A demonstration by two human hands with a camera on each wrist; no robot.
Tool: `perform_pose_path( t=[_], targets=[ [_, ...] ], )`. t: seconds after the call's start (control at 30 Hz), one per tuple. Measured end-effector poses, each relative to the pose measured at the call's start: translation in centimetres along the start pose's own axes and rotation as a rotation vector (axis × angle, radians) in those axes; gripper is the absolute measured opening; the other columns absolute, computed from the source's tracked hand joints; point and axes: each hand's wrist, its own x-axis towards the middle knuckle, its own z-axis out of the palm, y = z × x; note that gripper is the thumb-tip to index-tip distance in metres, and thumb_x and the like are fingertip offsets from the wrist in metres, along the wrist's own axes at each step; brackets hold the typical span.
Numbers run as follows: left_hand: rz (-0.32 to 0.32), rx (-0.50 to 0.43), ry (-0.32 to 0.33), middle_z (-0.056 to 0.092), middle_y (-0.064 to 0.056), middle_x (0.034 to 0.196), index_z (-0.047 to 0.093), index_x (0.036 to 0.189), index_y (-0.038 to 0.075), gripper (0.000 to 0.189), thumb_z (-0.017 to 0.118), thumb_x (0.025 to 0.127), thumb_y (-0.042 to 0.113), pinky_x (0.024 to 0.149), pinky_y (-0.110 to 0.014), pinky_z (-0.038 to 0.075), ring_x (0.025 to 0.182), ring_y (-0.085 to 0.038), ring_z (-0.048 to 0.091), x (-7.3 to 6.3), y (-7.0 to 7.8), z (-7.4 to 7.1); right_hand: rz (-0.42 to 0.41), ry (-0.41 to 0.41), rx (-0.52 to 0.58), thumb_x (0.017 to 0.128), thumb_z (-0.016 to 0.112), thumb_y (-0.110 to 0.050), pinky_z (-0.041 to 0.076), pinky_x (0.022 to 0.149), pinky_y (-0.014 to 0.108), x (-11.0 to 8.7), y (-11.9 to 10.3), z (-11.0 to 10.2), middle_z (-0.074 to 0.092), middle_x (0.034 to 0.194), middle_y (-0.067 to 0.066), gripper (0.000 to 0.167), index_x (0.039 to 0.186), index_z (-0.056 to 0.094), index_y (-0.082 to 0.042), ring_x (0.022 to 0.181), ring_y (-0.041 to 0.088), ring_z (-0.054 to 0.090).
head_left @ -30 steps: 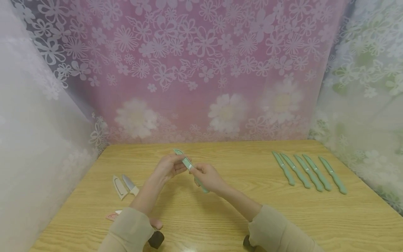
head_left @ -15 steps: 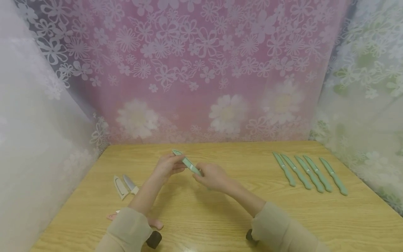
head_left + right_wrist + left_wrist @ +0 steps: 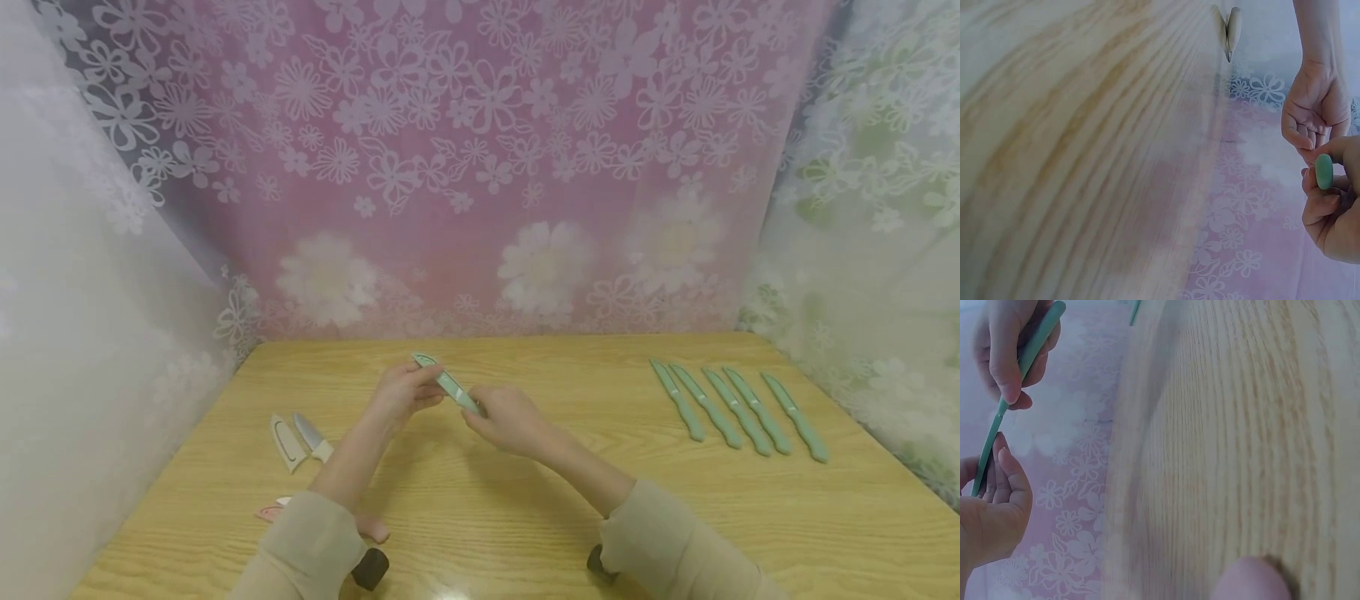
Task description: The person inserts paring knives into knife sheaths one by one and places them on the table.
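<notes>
A green knife with a sheath over its blade (image 3: 447, 383) is held above the table, its sheathed tip pointing up and left in the head view. Around the sheath my left hand (image 3: 399, 397) closes, thumb on top and fingers beneath. My right hand (image 3: 507, 420) grips the handle, hiding most of it there. The left wrist view shows the green handle (image 3: 1041, 339) between the right thumb and fingers. Only the rounded handle end (image 3: 1324, 172) shows in the right wrist view.
Several green knives (image 3: 739, 410) lie side by side on the right of the wooden table (image 3: 570, 517). Left of my arm are a cream sheath (image 3: 287, 443), a cream-handled knife (image 3: 309, 433) with a bare blade, and a pink sheath (image 3: 268, 513) beside a pink handle (image 3: 372, 528).
My right hand has slid down the handle, slightly away from my left hand, uncovering more of the knife near the sheath. The left hand stays nearly in place.
</notes>
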Motion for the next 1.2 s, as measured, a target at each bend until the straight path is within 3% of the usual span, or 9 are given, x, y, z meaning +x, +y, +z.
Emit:
perform_pose_path(
  t=[0.17,0.33,0.6,0.77,0.93,1.0,1.2],
  targets=[
    [0.004,0.016,-0.046,0.067,-0.003,0.081,0.063,0.085,0.002,0.014,0.056,0.092,0.012,0.08,-0.029,0.052,0.08,-0.015,0.064,0.0,-0.3,0.4,0.023,-0.016,0.044,0.093,0.052,-0.008,0.026,0.035,0.012,0.1,0.2,-0.1,0.041,0.051,-0.007,0.016,0.094,0.059,0.006,0.037,0.002,0.032],
    [0.004,0.051,-0.044,0.067,-0.003,0.087,0.061,0.095,-0.004,0.019,0.056,0.092,0.014,0.086,-0.032,0.05,0.085,-0.017,0.063,-0.1,0.1,0.8,0.057,-0.025,0.049,0.094,0.051,-0.011,0.026,0.034,0.013,0.4,0.1,-0.5,0.039,0.049,-0.008,0.02,0.1,0.059,0.006,0.036,0.003,0.032],
    [0.012,0.107,-0.083,0.065,-0.016,0.103,0.056,0.112,-0.01,0.037,0.056,0.093,0.022,0.09,-0.036,0.049,0.095,-0.024,0.063,-0.3,0.8,-0.1,0.078,-0.015,-0.065,0.092,0.056,-0.014,0.028,0.035,0.013,0.8,1.2,-1.2,0.046,0.053,-0.006,0.019,0.097,0.061,0.004,0.038,0.003,0.037],
    [0.041,0.245,-0.064,0.058,-0.027,0.113,0.045,0.125,-0.013,0.048,0.05,0.096,0.025,0.092,-0.042,0.047,0.1,-0.031,0.061,-1.0,0.8,-3.1,0.229,-0.034,-0.085,0.091,0.056,-0.015,0.031,0.036,0.016,-0.1,3.7,-3.4,0.048,0.057,-0.002,0.021,0.098,0.061,0.004,0.041,0.006,0.039],
    [0.011,0.419,0.024,0.06,-0.027,0.11,0.042,0.126,-0.016,0.047,0.048,0.097,0.022,0.091,-0.045,0.047,0.098,-0.031,0.062,-1.8,1.5,-7.3,0.391,-0.056,-0.094,0.092,0.052,-0.015,0.035,0.041,0.019,-2.0,8.5,-6.7,0.046,0.06,0.002,0.017,0.086,0.055,0.0,0.046,0.01,0.04],
    [-0.009,0.491,0.073,0.06,-0.027,0.109,0.044,0.124,-0.015,0.046,0.048,0.097,0.021,0.089,-0.045,0.048,0.096,-0.031,0.063,-2.4,1.9,-9.0,0.418,-0.059,-0.133,0.091,0.051,-0.014,0.036,0.042,0.02,-3.1,10.5,-8.1,0.046,0.059,0.002,0.017,0.08,0.052,-0.001,0.046,0.011,0.041],
    [-0.024,0.843,0.182,0.061,-0.03,0.101,0.053,0.109,-0.018,0.038,0.046,0.095,0.017,0.081,-0.052,0.049,0.092,-0.041,0.06,-4.1,2.7,-13.3,0.49,-0.083,-0.19,0.088,0.044,-0.003,0.031,0.039,0.017,-6.7,15.2,-11.5,0.044,0.049,0.0,0.019,0.073,0.051,0.006,0.039,0.008,0.036]
  ],
)
